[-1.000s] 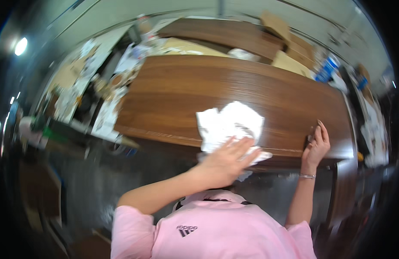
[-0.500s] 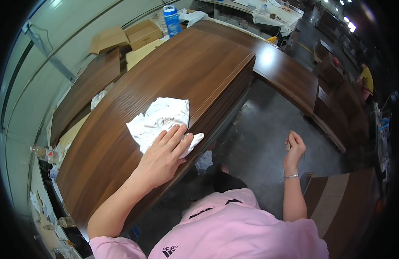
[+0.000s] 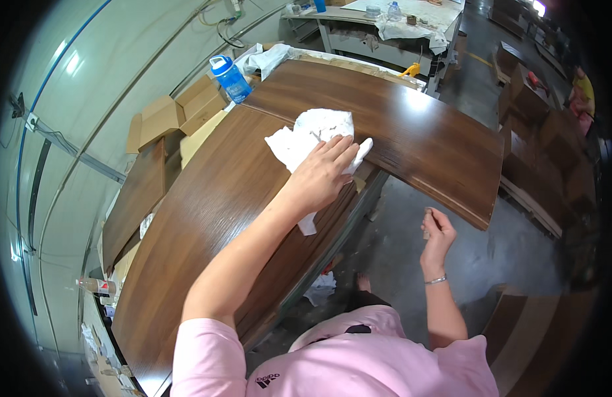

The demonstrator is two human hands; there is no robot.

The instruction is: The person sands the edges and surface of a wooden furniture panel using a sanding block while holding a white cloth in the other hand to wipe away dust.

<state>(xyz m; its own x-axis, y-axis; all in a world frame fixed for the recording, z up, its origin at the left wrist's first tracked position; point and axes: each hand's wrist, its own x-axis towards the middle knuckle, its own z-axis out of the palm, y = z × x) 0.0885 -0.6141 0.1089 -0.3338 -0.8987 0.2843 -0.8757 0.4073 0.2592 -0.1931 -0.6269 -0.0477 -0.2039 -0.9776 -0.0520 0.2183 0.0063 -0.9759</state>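
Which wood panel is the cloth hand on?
The long dark walnut panel nearest the person, under the left hand and white cloth; the curved panel behind lies untouched.
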